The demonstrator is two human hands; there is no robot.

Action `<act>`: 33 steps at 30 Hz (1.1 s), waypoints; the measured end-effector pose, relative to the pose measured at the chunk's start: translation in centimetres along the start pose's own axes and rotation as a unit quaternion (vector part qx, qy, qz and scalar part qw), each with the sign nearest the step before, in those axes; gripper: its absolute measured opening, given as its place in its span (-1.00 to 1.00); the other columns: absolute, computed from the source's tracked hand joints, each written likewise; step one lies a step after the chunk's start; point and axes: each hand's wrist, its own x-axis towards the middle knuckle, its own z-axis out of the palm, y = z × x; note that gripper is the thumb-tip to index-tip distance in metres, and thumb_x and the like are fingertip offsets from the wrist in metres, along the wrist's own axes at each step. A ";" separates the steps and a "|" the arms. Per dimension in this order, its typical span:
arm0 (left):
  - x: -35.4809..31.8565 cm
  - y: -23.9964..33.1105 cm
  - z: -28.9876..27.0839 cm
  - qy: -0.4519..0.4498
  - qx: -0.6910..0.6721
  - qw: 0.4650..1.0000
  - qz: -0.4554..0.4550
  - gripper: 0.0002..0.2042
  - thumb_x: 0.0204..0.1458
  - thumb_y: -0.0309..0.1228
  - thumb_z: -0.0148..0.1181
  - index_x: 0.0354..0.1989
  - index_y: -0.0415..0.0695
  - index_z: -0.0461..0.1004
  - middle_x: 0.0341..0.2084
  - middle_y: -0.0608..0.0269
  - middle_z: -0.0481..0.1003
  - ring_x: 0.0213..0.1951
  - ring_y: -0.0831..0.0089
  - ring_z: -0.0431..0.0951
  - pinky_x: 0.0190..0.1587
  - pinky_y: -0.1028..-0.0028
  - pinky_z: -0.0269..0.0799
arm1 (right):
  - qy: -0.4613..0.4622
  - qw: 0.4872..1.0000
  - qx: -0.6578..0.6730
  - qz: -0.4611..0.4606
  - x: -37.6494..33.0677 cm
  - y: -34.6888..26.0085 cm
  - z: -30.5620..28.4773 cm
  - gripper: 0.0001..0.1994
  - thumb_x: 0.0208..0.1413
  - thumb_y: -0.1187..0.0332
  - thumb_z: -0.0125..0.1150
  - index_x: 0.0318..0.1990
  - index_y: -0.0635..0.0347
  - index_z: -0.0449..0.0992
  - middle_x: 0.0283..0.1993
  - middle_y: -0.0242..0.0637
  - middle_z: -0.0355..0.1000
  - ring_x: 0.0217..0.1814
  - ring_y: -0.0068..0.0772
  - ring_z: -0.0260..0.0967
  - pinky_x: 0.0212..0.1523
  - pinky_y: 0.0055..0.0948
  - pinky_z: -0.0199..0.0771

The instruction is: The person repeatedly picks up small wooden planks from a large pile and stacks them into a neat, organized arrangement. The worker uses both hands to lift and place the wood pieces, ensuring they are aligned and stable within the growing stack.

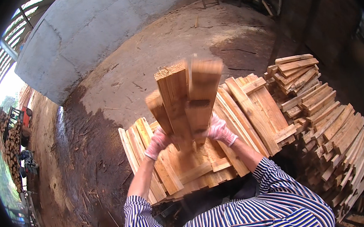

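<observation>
While the bundle of short planks [185, 96] is held up in front of the chest, it is gripped at its lower end from both sides: the left hand [157, 143] is closed on its left edge and the right hand [218, 130] on its right edge, both in pale knit gloves. The bundle therefore rises straight up and away from the two hands, and neither hand is seen to be nearer than the other. Its long axis is stood nearly upright, tilted slightly away from the body, with the cut ends pointed upward toward the concrete floor [175, 39] beyond. Directly beneath the hands, the flat stack of planks [187, 170] is laid, its boards running away from the body, close to the bundle's own axis.
</observation>
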 end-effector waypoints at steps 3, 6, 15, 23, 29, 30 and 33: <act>1.5 -5.0 2.3 0.004 0.009 0.999 -0.048 -0.68 -0.06 -0.45 0.47 -0.09 -0.13 0.61 -0.15 0.30 0.64 -0.11 0.46 0.60 -0.06 0.35 0.55 | 0.030 0.990 -0.073 0.118 -1.4 8.4 -0.6 0.18 -0.42 0.26 0.72 0.41 0.11 0.00 0.32 -0.16 0.21 0.37 -0.22 0.15 0.41 -0.22 0.19; -1.0 -6.9 1.4 0.076 -0.153 0.980 -0.102 -0.42 -0.12 -0.55 0.51 0.14 -0.16 0.46 0.04 0.24 0.54 0.02 0.42 0.53 0.06 0.33 0.53 | 0.028 0.986 0.049 0.156 -0.5 6.1 2.9 0.00 -0.24 0.39 0.61 0.38 0.06 0.06 0.32 -0.23 0.23 0.35 -0.36 0.18 0.39 -0.29 0.26; 5.7 -3.8 1.3 0.094 -0.182 0.974 -0.099 -0.68 0.34 -0.38 -0.06 0.06 -0.33 0.52 0.07 0.07 0.55 0.08 0.35 0.57 0.20 0.33 0.46 | 0.214 0.974 -0.043 0.067 -1.7 -1.9 -0.5 0.21 -0.11 -0.01 0.55 0.51 0.32 -0.21 0.52 0.09 0.00 0.61 -0.10 -0.18 0.53 -0.32 -0.14; 13.5 -3.4 18.2 0.077 -0.391 0.860 -0.318 -0.46 0.08 -0.15 0.34 0.16 -0.22 0.48 0.14 0.10 0.49 0.14 0.33 0.47 0.22 0.38 0.39 | 0.141 0.912 -0.241 0.299 -6.2 -2.2 -17.4 0.22 -0.15 -0.40 0.33 0.52 0.13 -0.13 0.55 0.02 -0.06 0.60 -0.01 -0.14 0.53 -0.17 -0.06; 13.6 -5.7 24.2 0.125 -0.371 0.843 -0.369 -0.32 0.04 -0.01 0.36 0.29 -0.11 0.40 0.25 0.14 0.40 0.27 0.32 0.35 0.37 0.33 0.15 | 0.098 0.803 -0.422 0.410 -11.1 3.6 -29.3 0.02 0.06 -0.32 0.15 0.53 0.04 -0.12 0.55 0.05 -0.07 0.59 0.00 -0.12 0.51 -0.21 -0.03; 12.2 -7.1 23.9 0.148 -0.372 0.823 -0.402 -0.31 0.05 0.02 0.35 0.30 -0.11 0.39 0.26 0.15 0.39 0.29 0.33 0.33 0.37 0.31 0.14 | 0.071 0.776 -0.454 0.431 -10.1 3.1 -28.0 -0.01 0.09 -0.26 0.17 0.54 -0.02 -0.15 0.56 0.04 -0.09 0.59 0.00 -0.12 0.50 -0.21 -0.02; 11.5 -10.0 23.0 0.155 -0.361 0.831 -0.392 -0.21 0.07 0.11 0.30 0.36 -0.15 0.28 0.35 0.19 0.28 0.37 0.33 0.20 0.41 0.20 0.04 | 0.149 0.735 -0.635 0.186 -8.6 4.0 -23.4 -0.15 0.21 -0.04 0.12 0.52 0.09 -0.12 0.51 0.05 0.04 0.49 -0.04 0.09 0.39 -0.21 0.20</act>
